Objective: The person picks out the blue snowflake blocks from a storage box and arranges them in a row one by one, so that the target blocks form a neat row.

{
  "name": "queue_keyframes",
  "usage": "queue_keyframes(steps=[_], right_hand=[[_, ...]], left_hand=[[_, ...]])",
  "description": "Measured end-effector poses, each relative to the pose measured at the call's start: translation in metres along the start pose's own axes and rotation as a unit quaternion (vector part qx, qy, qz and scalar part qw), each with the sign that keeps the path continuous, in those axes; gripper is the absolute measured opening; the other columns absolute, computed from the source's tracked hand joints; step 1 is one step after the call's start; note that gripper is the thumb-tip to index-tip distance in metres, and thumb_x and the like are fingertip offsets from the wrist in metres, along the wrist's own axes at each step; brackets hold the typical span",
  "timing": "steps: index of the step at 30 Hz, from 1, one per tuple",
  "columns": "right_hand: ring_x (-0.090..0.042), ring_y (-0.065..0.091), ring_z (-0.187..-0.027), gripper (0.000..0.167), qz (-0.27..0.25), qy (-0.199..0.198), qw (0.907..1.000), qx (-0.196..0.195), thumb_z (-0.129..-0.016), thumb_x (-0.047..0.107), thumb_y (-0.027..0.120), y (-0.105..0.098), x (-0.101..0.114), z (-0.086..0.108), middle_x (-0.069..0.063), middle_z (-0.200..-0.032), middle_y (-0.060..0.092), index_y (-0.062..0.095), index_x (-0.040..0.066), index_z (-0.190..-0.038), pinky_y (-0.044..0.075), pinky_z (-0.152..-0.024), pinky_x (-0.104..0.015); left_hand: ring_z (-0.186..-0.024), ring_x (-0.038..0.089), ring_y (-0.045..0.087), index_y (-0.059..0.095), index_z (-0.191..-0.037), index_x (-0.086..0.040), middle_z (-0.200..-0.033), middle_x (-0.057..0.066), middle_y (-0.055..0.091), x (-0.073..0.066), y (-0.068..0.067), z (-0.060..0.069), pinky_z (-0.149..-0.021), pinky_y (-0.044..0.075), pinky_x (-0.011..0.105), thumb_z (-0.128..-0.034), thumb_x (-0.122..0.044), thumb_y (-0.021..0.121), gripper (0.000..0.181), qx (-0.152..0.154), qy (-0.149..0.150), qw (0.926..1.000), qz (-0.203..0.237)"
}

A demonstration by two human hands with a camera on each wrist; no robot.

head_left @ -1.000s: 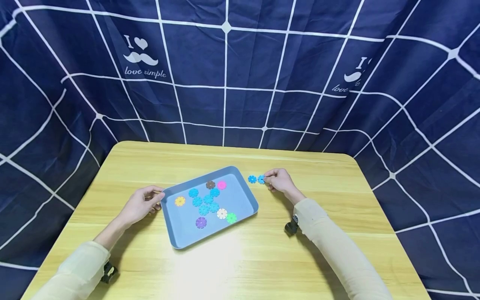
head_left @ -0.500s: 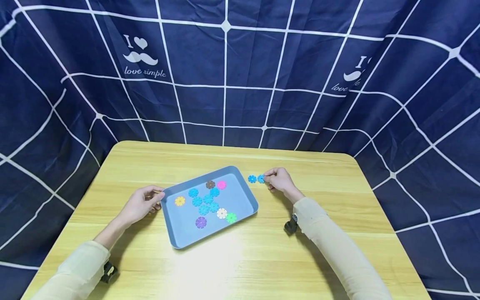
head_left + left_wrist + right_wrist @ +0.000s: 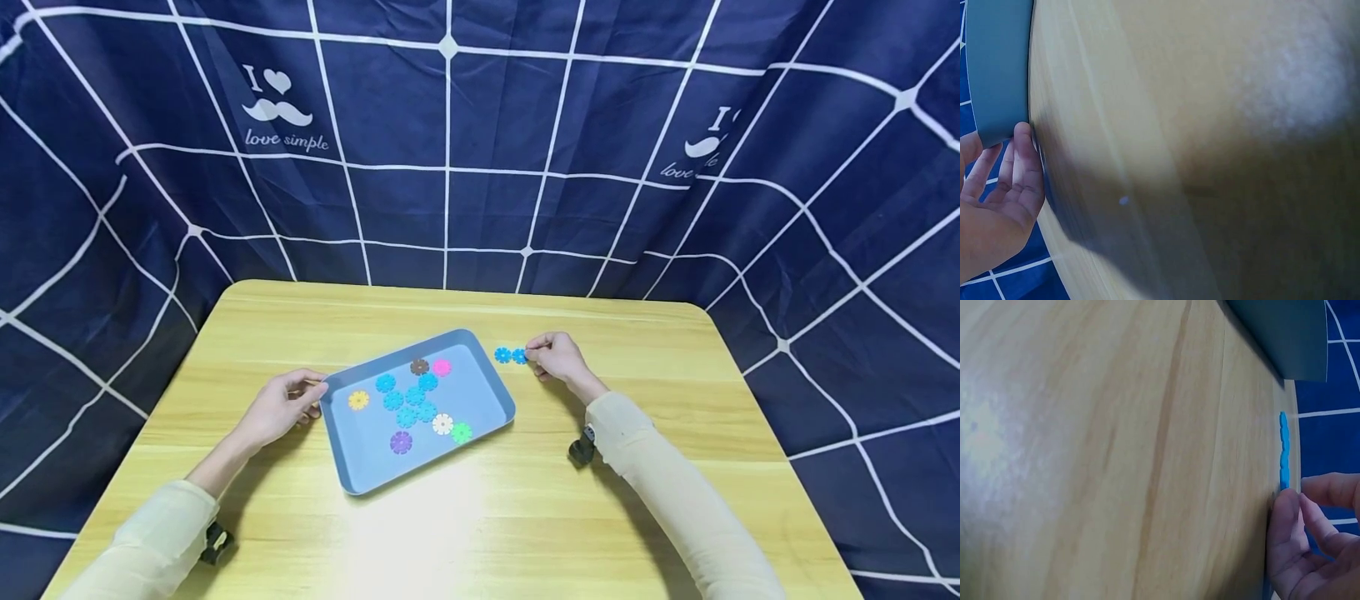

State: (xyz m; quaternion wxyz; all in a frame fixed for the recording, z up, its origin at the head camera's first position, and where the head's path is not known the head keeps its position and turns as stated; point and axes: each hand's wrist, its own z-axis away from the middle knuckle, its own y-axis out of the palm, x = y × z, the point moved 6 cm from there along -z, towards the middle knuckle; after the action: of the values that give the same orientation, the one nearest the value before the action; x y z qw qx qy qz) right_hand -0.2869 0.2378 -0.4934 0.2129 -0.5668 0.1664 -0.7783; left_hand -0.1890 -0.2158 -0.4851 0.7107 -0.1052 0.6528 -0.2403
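Right fingers [image 3: 1332, 488] pinching blue disc pair [image 3: 506, 355], long axis toward tray [image 3: 476, 396], left fingers [image 3: 1026, 159] gripping tray's corner

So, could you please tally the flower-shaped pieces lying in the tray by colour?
Blue pieces: 6
Yellow piece: 1
Brown piece: 1
Pink piece: 1
Purple piece: 1
Cream piece: 1
Green piece: 1
Total in the tray: 12
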Motion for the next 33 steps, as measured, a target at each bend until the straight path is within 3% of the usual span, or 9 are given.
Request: queue_keyframes(steps=[15, 21, 28, 33], right_hand=[[-0.014, 0.063, -0.066, 0.026, -0.014, -0.018, 0.9997, 0.007, -0.102, 0.012, 0.065, -0.007, 0.010, 0.008, -0.007, -0.092, 0.072, 0.067, -0.003, -0.123, 0.061, -0.063, -0.026], [-0.014, 0.065, -0.066, 0.028, -0.018, -0.050, 0.9983, 0.023, -0.101, 0.011, 0.066, -0.007, 0.023, 0.018, -0.010, -0.089, 0.071, 0.067, -0.006, -0.123, 0.062, -0.064, -0.028], [-0.020, 0.071, -0.070, 0.028, -0.017, -0.095, 0.9950, 0.024, -0.099, 0.010, 0.068, -0.002, 0.042, 0.033, -0.025, -0.103, 0.073, 0.069, -0.009, -0.121, 0.063, -0.065, -0.031], [-0.025, 0.073, -0.074, 0.029, -0.008, -0.110, 0.9935, 0.026, -0.099, 0.011, 0.070, 0.006, 0.054, 0.042, -0.022, -0.102, 0.073, 0.070, -0.008, -0.121, 0.066, -0.072, -0.039]], left_hand=[[-0.075, 0.014, 0.068, 0.062, -0.133, 0.008, -0.093, 0.015, 0.074, -0.001, 0.000, -0.001, -0.065, 0.062, 0.027, -0.1091, -0.018, 0.059, 0.035, -0.001, 0.000, 1.0000, 0.000], [-0.075, 0.014, 0.067, 0.062, -0.133, 0.008, -0.093, 0.017, 0.074, -0.002, 0.000, 0.001, -0.063, 0.061, 0.027, -0.1094, -0.018, 0.059, 0.036, 0.003, 0.000, 1.0000, 0.006], [-0.074, 0.013, 0.067, 0.062, -0.134, 0.009, -0.090, 0.014, 0.073, -0.001, 0.000, 0.001, -0.063, 0.061, 0.027, -0.1093, -0.017, 0.059, 0.035, 0.002, 0.005, 0.9999, 0.009], [-0.074, 0.013, 0.067, 0.062, -0.133, 0.008, -0.090, 0.014, 0.073, -0.002, -0.001, 0.001, -0.063, 0.061, 0.026, -0.1094, -0.017, 0.058, 0.035, 0.003, 0.005, 1.0000, 0.004]])
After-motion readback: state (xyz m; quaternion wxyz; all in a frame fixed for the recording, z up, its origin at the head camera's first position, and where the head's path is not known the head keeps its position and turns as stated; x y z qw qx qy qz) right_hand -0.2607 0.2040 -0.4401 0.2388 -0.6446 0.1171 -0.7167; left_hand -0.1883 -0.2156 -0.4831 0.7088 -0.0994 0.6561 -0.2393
